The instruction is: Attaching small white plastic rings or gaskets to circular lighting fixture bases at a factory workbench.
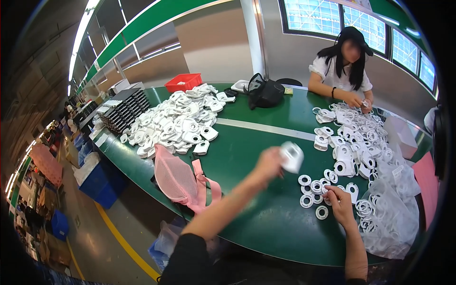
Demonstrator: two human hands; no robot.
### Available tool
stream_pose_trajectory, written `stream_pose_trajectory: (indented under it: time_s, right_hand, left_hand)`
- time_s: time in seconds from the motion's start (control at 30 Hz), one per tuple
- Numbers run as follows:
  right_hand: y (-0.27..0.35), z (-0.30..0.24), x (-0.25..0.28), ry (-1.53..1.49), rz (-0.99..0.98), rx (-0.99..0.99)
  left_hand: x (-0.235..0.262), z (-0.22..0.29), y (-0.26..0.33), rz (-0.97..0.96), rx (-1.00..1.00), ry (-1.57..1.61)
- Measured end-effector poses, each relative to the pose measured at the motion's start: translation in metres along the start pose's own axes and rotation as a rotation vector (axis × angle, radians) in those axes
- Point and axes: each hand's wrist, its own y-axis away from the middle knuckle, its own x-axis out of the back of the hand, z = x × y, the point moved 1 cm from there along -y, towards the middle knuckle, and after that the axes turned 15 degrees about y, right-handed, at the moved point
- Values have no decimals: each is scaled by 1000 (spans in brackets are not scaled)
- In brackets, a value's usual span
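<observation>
A factory assembly hall: a long green bench [247, 142] heaped with white plastic parts [175, 123], stacked trays [123, 109], crates below.

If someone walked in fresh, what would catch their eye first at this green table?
Probably the big heap of white plastic parts at the table's far left, with a red bin behind it. Nearer, the left hand holds up one white part, while the right hand rests among white rings. Across the green table, another person sorts similar pieces.
</observation>
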Motion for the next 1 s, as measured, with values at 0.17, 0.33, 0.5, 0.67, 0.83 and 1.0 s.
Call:
stream_pose_trajectory:
  time_s: [0.17, 0.33, 0.5, 0.67, 0.83, 1.0]
  right_hand:
    - [1, -9, 2, 171, 42, 113]
    - [-4, -1, 4, 199, 86, 120]
    - [-7, 2, 14, 235, 109, 50]
    - [-10, 19, 31, 429, 341, 94]
    - [-7, 40, 47, 734, 412, 34]
    - [-8, 75, 56, 750, 343, -60]
  left_hand:
    - [132, 150, -27, 806, -216, -128]
    - [279, 186, -62, 642, -433, 347]
    - [224, 164, -52, 798, -394, -103]
    - [114, 63, -68, 136, -620, -969]
    - [-15, -38, -13, -589, -474, -1142]
    - [-54, -64, 20, -547, -411, -1237]
